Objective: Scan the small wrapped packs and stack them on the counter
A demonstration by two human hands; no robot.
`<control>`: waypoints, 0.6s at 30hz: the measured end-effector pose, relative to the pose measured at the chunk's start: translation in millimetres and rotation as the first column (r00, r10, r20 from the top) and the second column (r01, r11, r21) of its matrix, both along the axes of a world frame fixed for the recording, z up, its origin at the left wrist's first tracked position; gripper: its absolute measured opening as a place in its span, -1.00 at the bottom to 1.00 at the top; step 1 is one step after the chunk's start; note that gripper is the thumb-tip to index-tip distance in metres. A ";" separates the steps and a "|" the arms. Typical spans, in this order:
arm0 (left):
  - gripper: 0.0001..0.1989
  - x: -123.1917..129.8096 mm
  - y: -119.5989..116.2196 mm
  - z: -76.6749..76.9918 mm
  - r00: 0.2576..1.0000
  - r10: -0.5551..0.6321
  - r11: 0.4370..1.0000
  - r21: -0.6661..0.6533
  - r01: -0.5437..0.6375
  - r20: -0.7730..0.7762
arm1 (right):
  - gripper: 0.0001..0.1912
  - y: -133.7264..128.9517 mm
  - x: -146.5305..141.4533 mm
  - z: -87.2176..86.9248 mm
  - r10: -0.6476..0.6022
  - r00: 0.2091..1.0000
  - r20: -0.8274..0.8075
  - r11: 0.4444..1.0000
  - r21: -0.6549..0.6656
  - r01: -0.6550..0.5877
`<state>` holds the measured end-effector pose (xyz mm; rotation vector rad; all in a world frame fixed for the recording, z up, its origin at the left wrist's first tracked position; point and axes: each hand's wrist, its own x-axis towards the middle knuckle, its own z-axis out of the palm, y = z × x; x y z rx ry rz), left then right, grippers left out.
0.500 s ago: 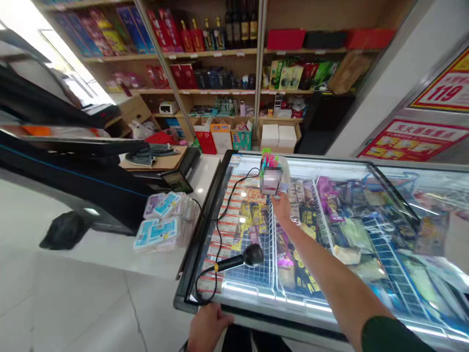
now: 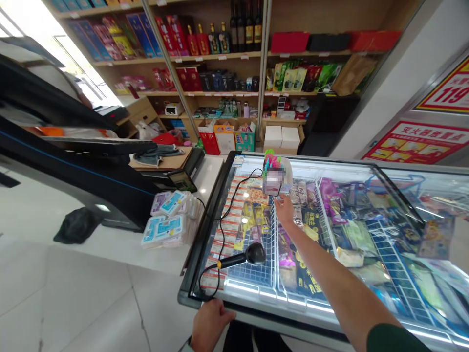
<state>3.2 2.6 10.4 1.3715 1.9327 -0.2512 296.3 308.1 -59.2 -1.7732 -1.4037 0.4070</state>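
My left hand (image 2: 210,324) is closed on the near left corner of the freezer's frame (image 2: 264,320), thumb along the edge. My right hand (image 2: 285,209) reaches across the glass, fingers bent together at the lower right corner of a small dark-rimmed object (image 2: 273,193) with a blurred-out face. Exactly what those fingers grip cannot be made out. Pink and green pieces (image 2: 273,160) show just behind it, beside a pale container (image 2: 287,171). A black handheld barcode scanner (image 2: 238,259) lies on the glass between my hands, its cable looping to the back.
Beneath the glass, wire baskets (image 2: 273,254) hold bagged frozen food. Clear plastic boxes (image 2: 166,225) are stacked on the white counter at left, near a large black screen stand (image 2: 120,190). Shelves of bottles and boxes (image 2: 220,56) line the back wall. A pillar stands at right.
The view has shifted slightly, so most things sit a little further right. Both hands keep about the same places on the freezer and by the dark-rimmed object.
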 end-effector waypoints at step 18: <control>-0.40 7.0 26.4 56.5 0.995 -0.094 0.856 0.508 0.099 -0.036 | -0.49 -259.0 14.7 50.1 -0.043 0.842 -0.538 0.898 -0.390 -0.204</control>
